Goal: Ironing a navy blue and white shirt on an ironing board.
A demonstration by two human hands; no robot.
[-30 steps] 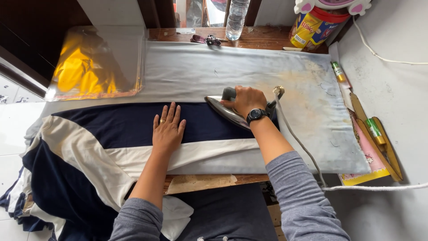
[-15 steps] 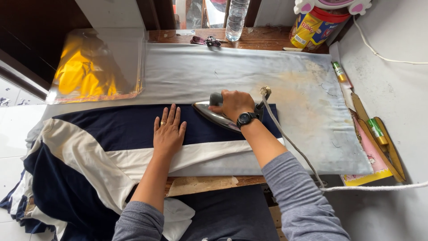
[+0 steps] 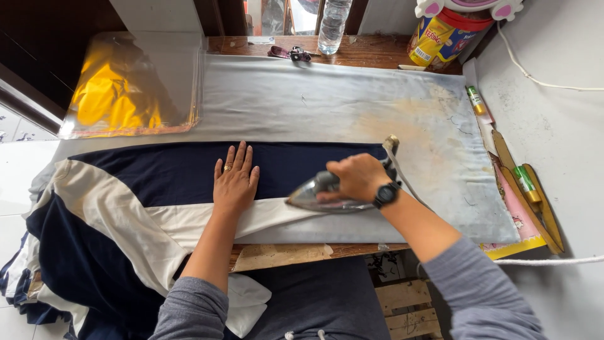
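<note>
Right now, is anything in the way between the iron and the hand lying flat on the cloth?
Nothing visible. The right hand holds the iron, its tip pointing at the left hand pressed flat on the navy and white cloth. Only bare cloth lies between them.

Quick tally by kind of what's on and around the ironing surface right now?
Irons: 1, iron under the right hand
Garments: 1, navy and white garment under the left hand
Plastic bottles: 1, bottle
Clear bags: 1, bag with yellow cloth
Tins: 1, tin
Total: 5

A home ironing corner: padded cloth-covered table (image 3: 352,107), electric iron (image 3: 327,195), water bottle (image 3: 331,25) by a window.
</note>
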